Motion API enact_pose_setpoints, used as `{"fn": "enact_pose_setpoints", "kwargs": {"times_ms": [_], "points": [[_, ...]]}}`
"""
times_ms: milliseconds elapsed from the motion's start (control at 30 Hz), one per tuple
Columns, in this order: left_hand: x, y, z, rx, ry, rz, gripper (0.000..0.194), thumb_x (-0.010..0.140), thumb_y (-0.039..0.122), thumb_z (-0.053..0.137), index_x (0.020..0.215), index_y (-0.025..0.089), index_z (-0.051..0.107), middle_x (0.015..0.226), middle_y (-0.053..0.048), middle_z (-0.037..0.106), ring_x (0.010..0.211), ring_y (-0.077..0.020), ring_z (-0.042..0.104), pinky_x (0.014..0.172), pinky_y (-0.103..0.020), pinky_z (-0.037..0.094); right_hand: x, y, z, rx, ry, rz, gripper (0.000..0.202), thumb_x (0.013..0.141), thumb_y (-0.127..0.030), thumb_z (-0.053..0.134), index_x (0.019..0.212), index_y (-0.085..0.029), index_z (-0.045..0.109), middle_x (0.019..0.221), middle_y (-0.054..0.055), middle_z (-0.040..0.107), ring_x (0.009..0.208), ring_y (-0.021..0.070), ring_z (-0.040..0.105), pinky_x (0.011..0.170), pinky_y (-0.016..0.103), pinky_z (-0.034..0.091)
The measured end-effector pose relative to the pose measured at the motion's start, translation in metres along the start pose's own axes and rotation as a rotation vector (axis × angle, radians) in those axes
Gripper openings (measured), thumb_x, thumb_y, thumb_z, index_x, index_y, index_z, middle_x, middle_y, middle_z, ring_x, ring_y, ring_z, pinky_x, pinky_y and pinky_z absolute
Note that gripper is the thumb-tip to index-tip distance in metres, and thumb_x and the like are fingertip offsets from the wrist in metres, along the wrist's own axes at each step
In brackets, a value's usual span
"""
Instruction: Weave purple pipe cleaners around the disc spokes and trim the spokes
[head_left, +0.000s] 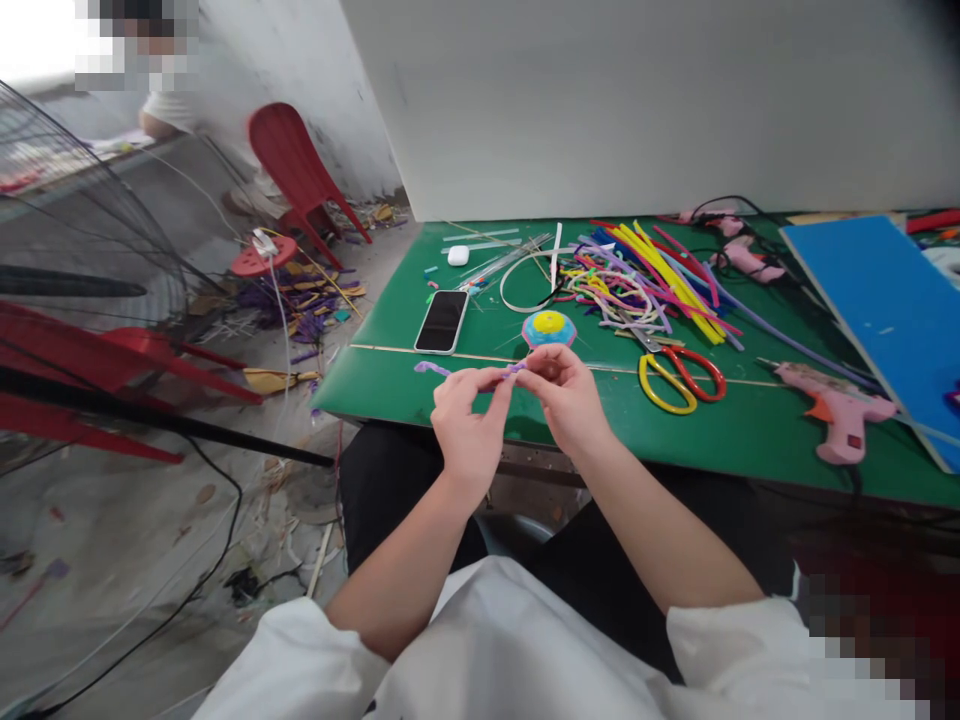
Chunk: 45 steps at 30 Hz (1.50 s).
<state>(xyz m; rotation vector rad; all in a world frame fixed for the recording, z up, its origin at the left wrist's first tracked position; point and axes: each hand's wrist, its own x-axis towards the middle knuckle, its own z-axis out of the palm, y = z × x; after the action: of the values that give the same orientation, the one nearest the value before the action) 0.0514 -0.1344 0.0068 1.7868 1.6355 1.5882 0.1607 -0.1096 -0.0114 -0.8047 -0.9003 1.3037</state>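
A purple pipe cleaner [433, 369] is pinched between the fingertips of both hands, just above the near edge of the green table. My left hand [474, 415] grips it with thumb and forefinger, and its loose, wavy end sticks out to the left. Close beside, my right hand [564, 390] pinches the same strand, with fingers curled. Part of the strand is hidden by my fingers. Right behind my right hand lies a round blue piece with a yellow centre and pinkish rim [549, 328].
A phone [442, 322] and white earbud case [458, 256] lie left. Scissors [681, 380], a pile of coloured pipe cleaners [637, 280], a pink glue gun [836, 405] and a blue board [862, 300] are to the right. Red chairs [289, 160] and another person stand left.
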Motion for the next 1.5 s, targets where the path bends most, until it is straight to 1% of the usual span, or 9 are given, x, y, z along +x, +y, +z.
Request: {"fn": "enact_pose_setpoints", "kwargs": {"times_ms": [300,400,567,633,700,900,967,1300,1500], "points": [[0.008,0.004,0.005,-0.700,-0.111,-0.520,0.018,0.064,0.024,0.070,0.075,0.015,0.060,0.072,0.000,0.065,0.070,-0.0107,0.061,0.071,-0.024,0.047,-0.004,-0.003,0.003,0.003,-0.013,-0.083,0.025,0.064,-0.024,0.069,0.078,-0.024,0.048,0.078,-0.005,0.060,0.074,0.0097,0.058,0.074,0.026,0.047],[0.012,0.002,0.001,-0.619,-0.158,-0.427,0.015,0.066,0.024,0.069,0.076,0.016,0.061,0.074,0.000,0.065,0.070,-0.0102,0.061,0.070,-0.024,0.047,-0.002,-0.010,-0.002,-0.077,-0.093,-0.057,0.023,0.065,-0.025,0.070,0.079,-0.023,0.052,0.077,-0.004,0.060,0.074,0.0106,0.058,0.074,0.027,0.047],[0.018,0.002,-0.011,-0.074,-0.282,-0.020,0.008,0.071,0.026,0.064,0.076,0.020,0.065,0.077,0.000,0.066,0.073,-0.0127,0.059,0.079,-0.029,0.043,0.002,-0.022,-0.016,-0.263,-0.257,-0.001,0.024,0.066,-0.024,0.069,0.087,-0.021,0.058,0.080,-0.001,0.063,0.077,0.0126,0.060,0.074,0.028,0.048],[0.020,0.003,-0.013,0.037,-0.306,0.054,0.006,0.072,0.026,0.062,0.075,0.021,0.065,0.077,0.000,0.066,0.074,-0.0138,0.059,0.084,-0.032,0.041,0.002,-0.022,-0.018,-0.307,-0.266,-0.028,0.024,0.067,-0.022,0.067,0.089,-0.021,0.058,0.080,-0.001,0.062,0.076,0.0125,0.060,0.073,0.028,0.049],[0.020,0.002,-0.011,-0.011,-0.317,0.003,0.007,0.072,0.027,0.062,0.076,0.020,0.064,0.077,0.000,0.066,0.073,-0.0138,0.060,0.080,-0.031,0.043,0.001,-0.020,-0.017,-0.343,-0.251,-0.088,0.023,0.069,-0.020,0.065,0.091,-0.022,0.058,0.079,-0.001,0.061,0.076,0.0122,0.060,0.072,0.027,0.049],[0.019,-0.008,0.003,-0.569,-0.277,-0.478,0.022,0.065,0.027,0.069,0.082,0.016,0.058,0.074,-0.001,0.066,0.070,-0.0124,0.062,0.069,-0.024,0.047,-0.003,-0.009,-0.006,-0.440,-0.089,-0.303,0.018,0.074,-0.018,0.060,0.090,-0.024,0.057,0.081,-0.002,0.061,0.077,0.0115,0.060,0.075,0.027,0.050],[0.018,-0.009,0.006,-0.640,-0.257,-0.557,0.027,0.065,0.026,0.069,0.087,0.016,0.057,0.072,-0.001,0.067,0.070,-0.0119,0.063,0.070,-0.024,0.046,-0.003,-0.006,-0.005,-0.470,-0.039,-0.316,0.018,0.074,-0.019,0.060,0.091,-0.025,0.057,0.081,-0.002,0.063,0.077,0.0119,0.061,0.075,0.028,0.050],[0.018,-0.013,0.002,-0.536,-0.304,-0.409,0.041,0.068,0.028,0.067,0.104,0.020,0.051,0.072,0.001,0.065,0.072,-0.0123,0.062,0.067,-0.023,0.043,0.002,-0.014,-0.009,-0.229,-0.083,-0.036,0.017,0.072,-0.024,0.062,0.088,-0.021,0.062,0.075,-0.001,0.067,0.073,0.0139,0.064,0.073,0.032,0.053],[0.022,-0.007,-0.003,-0.254,-0.359,-0.206,0.049,0.070,0.025,0.064,0.115,0.022,0.045,0.071,0.002,0.065,0.076,-0.0136,0.062,0.072,-0.026,0.042,0.005,-0.023,-0.017,-0.419,-0.162,0.036,0.017,0.068,-0.026,0.066,0.083,-0.019,0.068,0.074,0.001,0.067,0.065,0.0128,0.060,0.064,0.029,0.050]]}}
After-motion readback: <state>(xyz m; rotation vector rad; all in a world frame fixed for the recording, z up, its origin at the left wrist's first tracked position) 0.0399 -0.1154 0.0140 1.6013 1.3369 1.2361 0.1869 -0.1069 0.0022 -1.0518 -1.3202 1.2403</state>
